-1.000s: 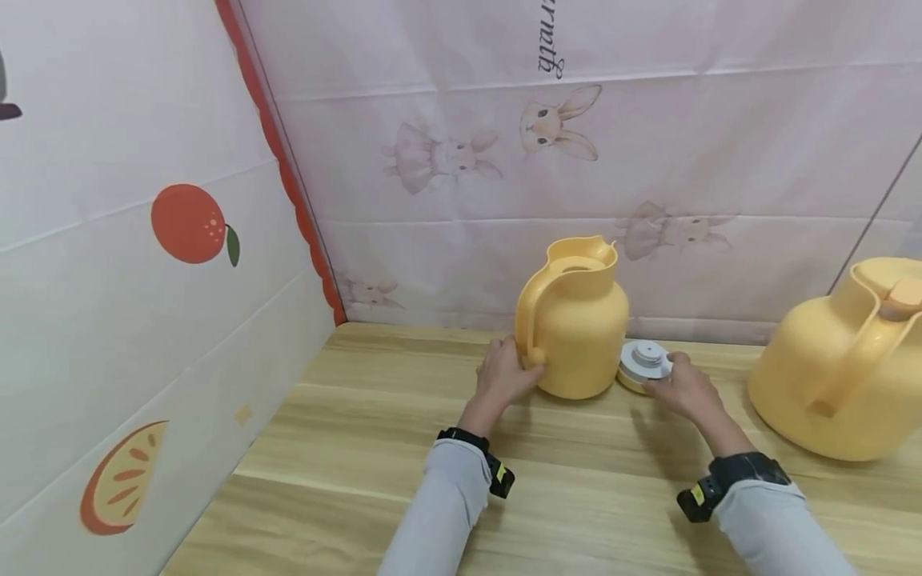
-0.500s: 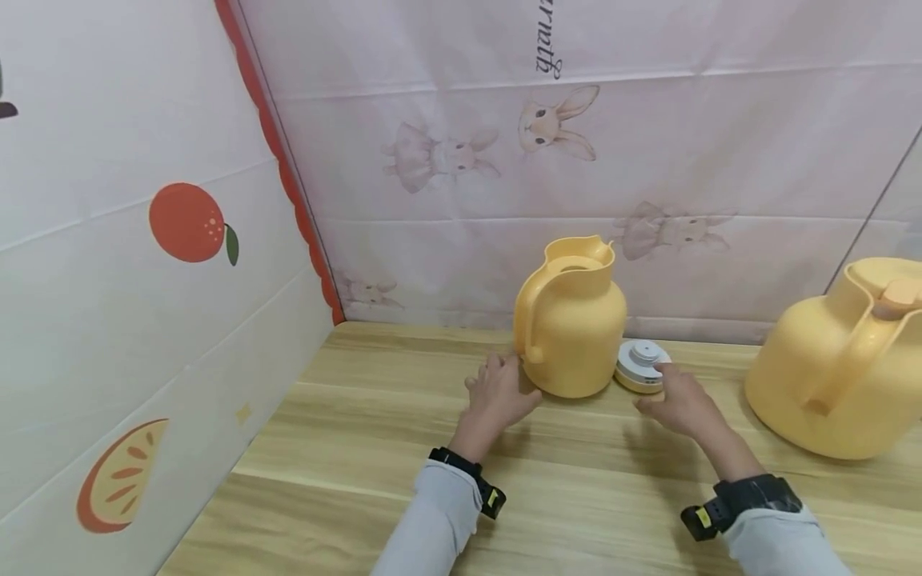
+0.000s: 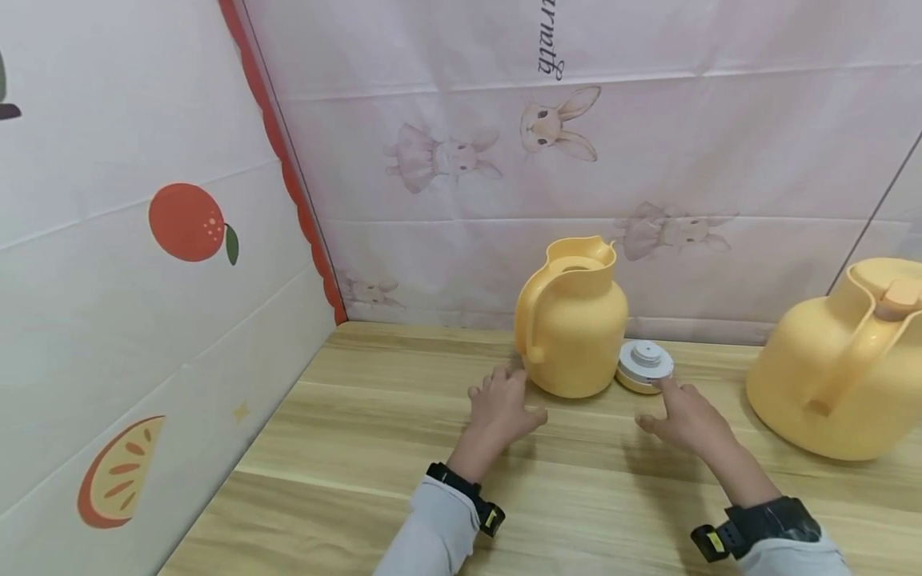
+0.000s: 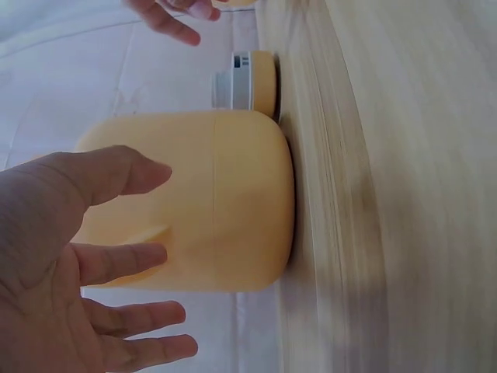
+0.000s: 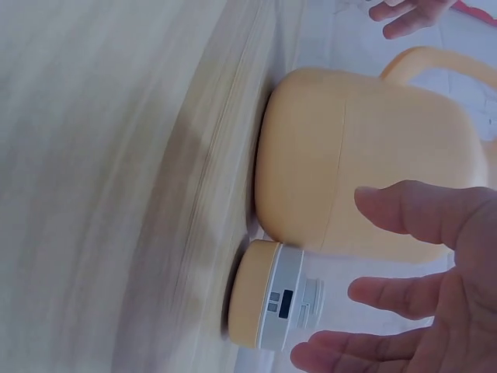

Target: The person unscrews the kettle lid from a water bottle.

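Jug: yellow jug (image 3: 579, 336), standing upright just ahead of the left grip (image 3: 499, 412) and a bit to its right; its handle (image 3: 533, 312) is on the left grip's side.
Jug mouth: open up top, nothing plugging it; can't see down far enough to say what's inside.
Lid: white-and-yellow lid (image 3: 646, 362), white side up, just ahead of the right grip (image 3: 687, 418) and right beside the jug; can't tell if they touch.
Left grip: let go, fingers spread, nothing in it.
Right grip: also let go, fingers apart by the lid, not holding it.
Big jug: a second yellow one (image 3: 807, 360), upright off to the right of the right grip, cut off by the frame, with a cap (image 3: 889, 276) in its mouth, so contents hidden.
Counter: pale wood-grain counter (image 3: 324, 480) under both grips.
Back wall: pinkish bunny-print sheet (image 3: 461, 72), beyond both grips.
Side wall: white sheet (image 3: 94, 320) with fruit prints, well left of the left grip, red scalloped trim (image 3: 291, 172) in the corner.
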Demonstrator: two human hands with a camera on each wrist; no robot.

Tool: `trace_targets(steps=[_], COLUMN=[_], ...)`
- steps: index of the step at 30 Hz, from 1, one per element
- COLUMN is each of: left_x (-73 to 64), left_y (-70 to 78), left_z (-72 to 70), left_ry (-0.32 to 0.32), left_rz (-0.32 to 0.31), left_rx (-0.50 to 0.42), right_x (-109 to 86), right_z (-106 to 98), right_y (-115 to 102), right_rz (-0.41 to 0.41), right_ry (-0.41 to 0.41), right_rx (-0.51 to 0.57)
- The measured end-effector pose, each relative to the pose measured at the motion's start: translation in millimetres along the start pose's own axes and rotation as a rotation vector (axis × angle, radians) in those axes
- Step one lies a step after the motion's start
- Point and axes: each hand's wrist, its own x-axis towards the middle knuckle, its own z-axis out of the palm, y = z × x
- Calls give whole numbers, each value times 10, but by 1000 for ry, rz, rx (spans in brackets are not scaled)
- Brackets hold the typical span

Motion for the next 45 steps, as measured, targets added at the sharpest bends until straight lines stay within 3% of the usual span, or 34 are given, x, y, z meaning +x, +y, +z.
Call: trace_targets(steps=[10,19,30,37,45], left_x=[-99,-122,-166,-169,-199], left_y=[3,145,288,396,566], left_z=[22,70,114,220,370], left_ry=[-38,-63,-77,-92,-81], left_rz=[2,47,147,289,363], left_rx=[-2,2,23,30,112], right_x=[-61,-136,-254,-341,-449], right_z=[23,-32,-123,-194,-328], right_y=[8,100,281,428,576], right_rz=[33,27,-7,-2,33], right_ry=[-15,28,78,108,145], right_rx=[-13,-21,-36,-26,25])
